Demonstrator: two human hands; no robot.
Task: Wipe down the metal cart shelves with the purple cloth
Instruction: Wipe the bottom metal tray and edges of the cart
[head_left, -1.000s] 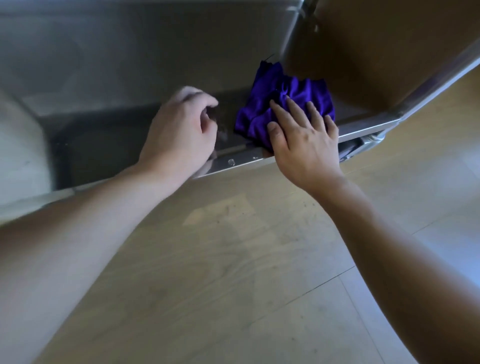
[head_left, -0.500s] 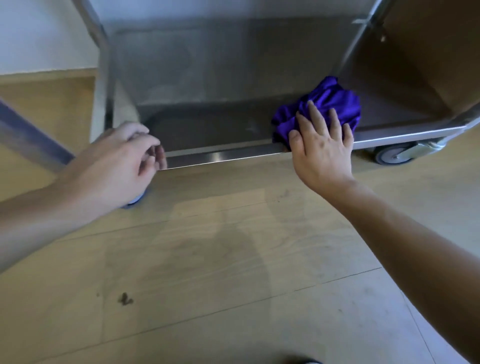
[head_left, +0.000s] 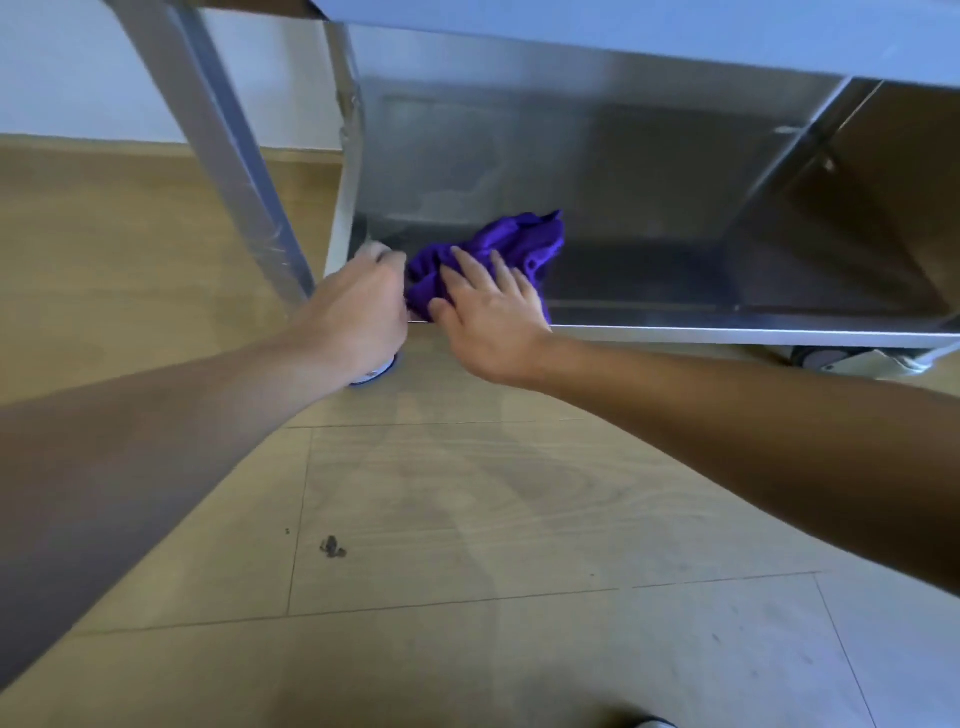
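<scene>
At the bottom shelf (head_left: 675, 291) of a metal cart (head_left: 597, 62), a person is pressing a purple cloth (head_left: 519, 244) against the shelf's front left corner, crouching over a wooden floor (head_left: 467, 519). The right hand (head_left: 488, 312) is lying flat and open on the near part of the cloth, fingers spread and pointing away from the body, the palm overlapping the shelf's front lip. The left hand (head_left: 358, 306) is curling closed just beside the cloth, at the foot of the cart's corner post (head_left: 343, 171); what it is gripping cannot be told, though it appears to be steadying the frame above a caster (head_left: 374, 374). The cloth is bunching under the right hand and trailing toward the back of the shelf, while the long run of bare shelf is stretching away to the right. Judging from this, the coming stroke is likely to be running rightward along that length, led by the right hand, with the right forearm reaching in low from the right and the left arm bracing straight.
</scene>
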